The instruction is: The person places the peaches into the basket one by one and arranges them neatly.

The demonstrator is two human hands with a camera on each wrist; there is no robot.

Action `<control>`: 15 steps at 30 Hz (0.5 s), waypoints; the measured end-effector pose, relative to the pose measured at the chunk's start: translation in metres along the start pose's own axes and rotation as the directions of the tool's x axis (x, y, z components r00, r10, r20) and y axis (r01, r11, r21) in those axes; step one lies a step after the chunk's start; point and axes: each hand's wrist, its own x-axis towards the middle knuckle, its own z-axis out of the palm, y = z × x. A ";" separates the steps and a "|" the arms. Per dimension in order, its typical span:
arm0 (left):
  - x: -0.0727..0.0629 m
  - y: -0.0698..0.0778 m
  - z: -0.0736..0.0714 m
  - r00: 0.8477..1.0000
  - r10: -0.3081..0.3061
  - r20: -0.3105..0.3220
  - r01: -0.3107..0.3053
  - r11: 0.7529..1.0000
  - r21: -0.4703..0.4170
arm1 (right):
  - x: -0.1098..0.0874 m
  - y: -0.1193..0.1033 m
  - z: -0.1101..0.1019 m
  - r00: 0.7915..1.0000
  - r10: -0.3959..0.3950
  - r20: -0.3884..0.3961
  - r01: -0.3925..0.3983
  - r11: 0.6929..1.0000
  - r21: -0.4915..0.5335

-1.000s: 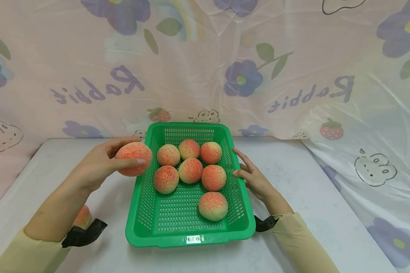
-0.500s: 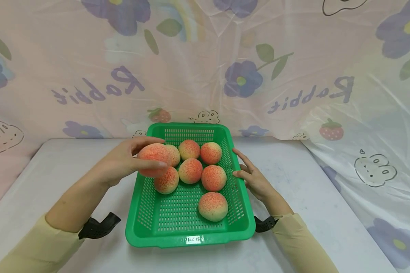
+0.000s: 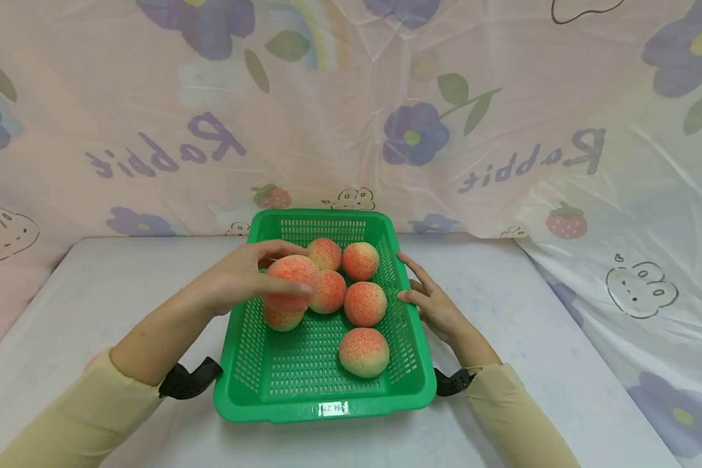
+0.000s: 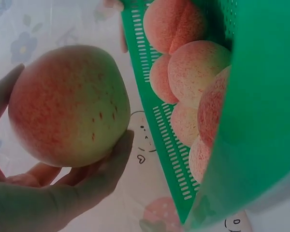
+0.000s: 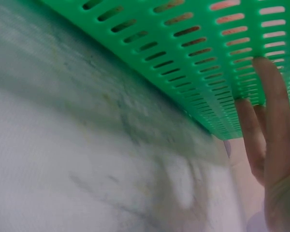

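Note:
My left hand (image 3: pixel 240 281) grips a red-and-yellow peach (image 3: pixel 290 270) between thumb and fingers, above the left part of the green basket (image 3: pixel 327 411). In the left wrist view the held peach (image 4: pixel 67 106) hangs apart from the fruit in the basket. Several other peaches (image 3: pixel 365 304) lie inside, most toward the back, with one peach (image 3: pixel 364 353) at the near right. The held peach and hand partly cover the peaches at the left. My right hand (image 3: pixel 441 315) touches the basket's right side; in the right wrist view its fairly straight fingers (image 5: pixel 278 116) rest on the slotted outer wall.
The basket stands on a white table (image 3: pixel 497 312) that meets a printed cloth (image 3: pixel 327 130) at the back. A sliver of another peach (image 3: pixel 91 361) shows on the table behind the left forearm. Black straps (image 3: pixel 193 380) sit on both wrists.
My left hand has carried the peach rightward, from beside the basket's left rim to over the peaches inside. The right hand and basket have stayed in place.

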 end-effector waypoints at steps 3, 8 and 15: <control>0.004 0.003 0.003 0.999 -0.006 0.035 0.006 1.000 0.002 | 0.000 0.000 -0.002 1.000 -0.001 -0.007 0.001 1.000 0.000; 0.013 0.005 0.010 0.993 -0.003 0.116 0.001 1.000 0.021 | 0.000 0.001 -0.002 1.000 0.008 -0.006 -0.008 1.000 -0.006; 0.025 0.009 0.021 0.987 0.025 0.159 -0.041 0.994 0.097 | 0.003 0.001 -0.002 1.000 0.012 -0.013 -0.013 0.999 -0.048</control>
